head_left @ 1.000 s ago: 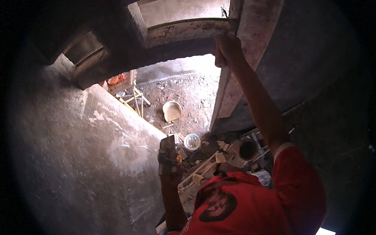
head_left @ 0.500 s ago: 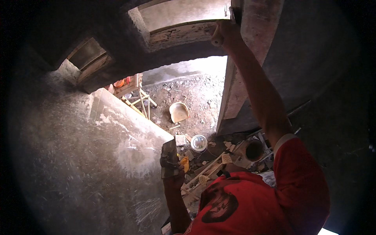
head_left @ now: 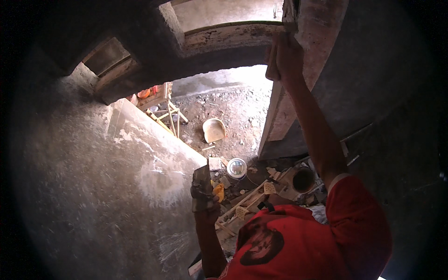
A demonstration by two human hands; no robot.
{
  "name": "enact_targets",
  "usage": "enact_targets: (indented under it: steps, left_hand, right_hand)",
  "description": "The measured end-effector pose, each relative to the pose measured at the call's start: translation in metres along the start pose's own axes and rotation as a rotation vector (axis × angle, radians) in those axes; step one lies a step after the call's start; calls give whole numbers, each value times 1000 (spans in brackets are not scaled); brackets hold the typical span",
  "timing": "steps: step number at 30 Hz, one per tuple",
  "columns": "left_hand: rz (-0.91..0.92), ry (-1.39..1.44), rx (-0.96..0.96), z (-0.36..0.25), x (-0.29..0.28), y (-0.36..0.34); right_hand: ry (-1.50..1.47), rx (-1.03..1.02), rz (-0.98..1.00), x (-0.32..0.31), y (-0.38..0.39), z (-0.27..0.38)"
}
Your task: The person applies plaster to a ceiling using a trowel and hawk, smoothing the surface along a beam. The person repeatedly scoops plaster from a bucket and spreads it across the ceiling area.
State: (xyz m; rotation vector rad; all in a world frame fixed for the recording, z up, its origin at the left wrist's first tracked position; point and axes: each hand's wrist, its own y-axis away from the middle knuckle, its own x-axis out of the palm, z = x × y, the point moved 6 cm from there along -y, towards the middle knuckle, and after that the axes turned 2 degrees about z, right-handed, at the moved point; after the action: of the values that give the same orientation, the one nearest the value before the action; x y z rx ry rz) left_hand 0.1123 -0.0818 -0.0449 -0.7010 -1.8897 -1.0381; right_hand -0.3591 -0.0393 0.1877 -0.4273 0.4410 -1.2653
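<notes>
My right hand [head_left: 285, 56] is raised high, arm stretched, and grips a small flat tool pressed against the edge of a plastered column [head_left: 322, 32]. Low down, beside the grey plastered wall [head_left: 93, 186], my left hand [head_left: 205, 207] is closed around the handle of a dark flat plastering board [head_left: 201, 179], held upright. A red shirt [head_left: 317, 242] fills the lower right. The tool in my right hand is mostly hidden by the fingers.
Far below lies rubble-strewn ground with a tan pan [head_left: 213, 129], a white bucket [head_left: 236, 168], a dark round bucket [head_left: 303, 179], wooden planks [head_left: 247, 200] and a wooden stand [head_left: 169, 112]. A concrete beam [head_left: 224, 39] spans overhead.
My right hand has slid a little up and right along the column edge. My left hand keeps the board near the wall, almost unmoved.
</notes>
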Motion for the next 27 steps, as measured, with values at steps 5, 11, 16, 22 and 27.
enact_targets:
  steps: [5,11,16,22,27]
  left_hand:
    - [157,8,-46,0,7,-1]
    - [137,1,5,-2,-2,-1]
    - [57,-24,39,4,-10,-9]
    - [124,140,-41,5,-8,-5]
    - [220,236,-118,7,-14,-6]
  right_hand:
    - [54,24,107,11,1,-24]
    - [-55,178,336,30,-29,-41]
    - [-430,331,40,21,-57,-63]
    - [-193,378,141,18,-57,-49]
    - [-62,278,164,6,-48,-39]
